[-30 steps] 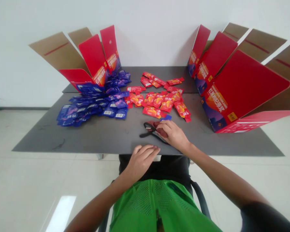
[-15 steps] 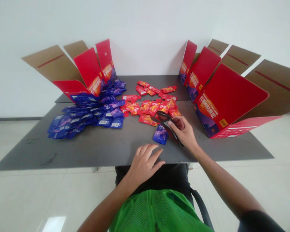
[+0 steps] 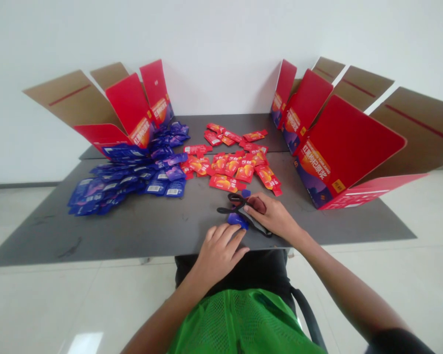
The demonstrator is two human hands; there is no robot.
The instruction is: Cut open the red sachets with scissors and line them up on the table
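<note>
My right hand [image 3: 271, 215] grips a pair of dark scissors [image 3: 235, 206] at the near edge of the grey table [image 3: 151, 226]; the blades are apart. A small blue packet [image 3: 238, 220] lies just left of the scissors, partly under my fingers. My left hand [image 3: 218, 248] rests on the table edge with its fingertips pressed on that blue packet. A spread of red packets [image 3: 236, 164] lies beyond the scissors in the middle of the table. A heap of blue packets [image 3: 133, 174] covers the left side.
An open red carton [image 3: 125, 118] with brown flaps stands at the back left. Two open red cartons [image 3: 339, 152] stand at the right, flaps spread wide. A white wall runs behind the table. My green mesh top [image 3: 239, 319] fills the bottom.
The right hand pulled the scissors back toward the table edge. The blue packet shifted nearer, and the left hand moved forward onto it.
</note>
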